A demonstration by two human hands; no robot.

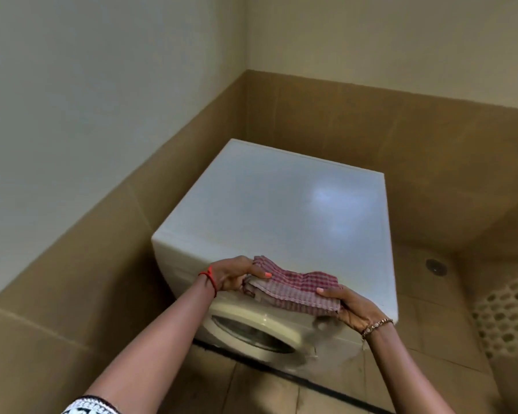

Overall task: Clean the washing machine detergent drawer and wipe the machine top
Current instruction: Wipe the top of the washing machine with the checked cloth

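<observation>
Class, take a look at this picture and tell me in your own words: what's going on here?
A person stands at a white front-loading washer in a tiled corner. Both hands hold a folded red-checked cloth at the front edge of the machine top. The left hand grips one end and the right hand pinches the other, thumb on top. Whether the cloth touches the surface cannot be told. The round door below is shut.

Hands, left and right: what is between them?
The head view shows the folded checked cloth spanning from the left hand to the right hand, over the front edge of the washer.
</observation>
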